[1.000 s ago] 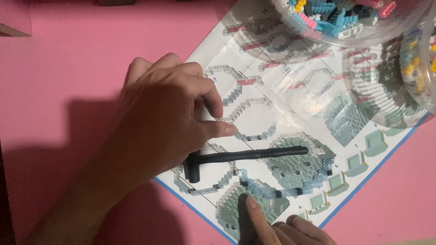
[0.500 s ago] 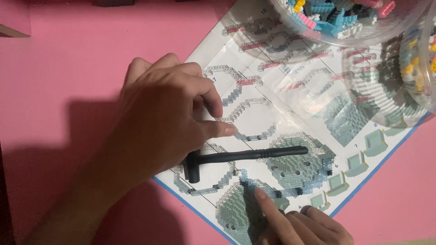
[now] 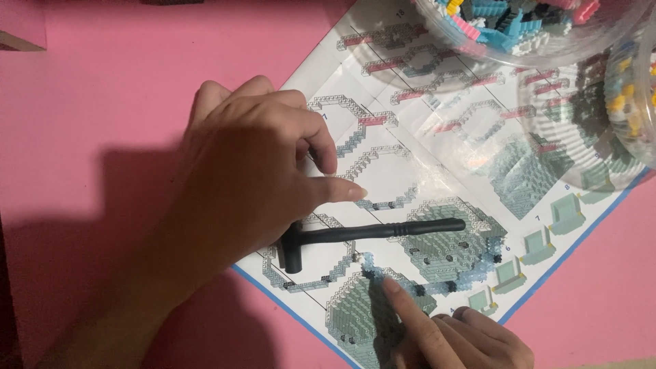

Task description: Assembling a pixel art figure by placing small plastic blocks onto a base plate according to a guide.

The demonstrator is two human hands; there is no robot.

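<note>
My left hand (image 3: 253, 178) rests palm down on the left part of a printed building-brick instruction sheet (image 3: 410, 157), fingers spread, holding nothing. A small black hammer-shaped tool (image 3: 362, 236) lies on the sheet just below that hand's fingertips. My right hand (image 3: 451, 335) comes in from the bottom edge with its index finger stretched out, the tip touching the sheet beside a small light-blue brick piece (image 3: 372, 263). Its other fingers are curled.
Two clear plastic tubs of small coloured bricks stand at the top right (image 3: 519, 20) and right edge (image 3: 635, 89), overlapping the sheet. The sheet lies on a pink table surface (image 3: 102, 102). A dark object shows at the top left edge.
My right hand has moved rightward along the bottom and pushed its index finger further up onto the sheet. The left hand and the black tool have stayed in place.
</note>
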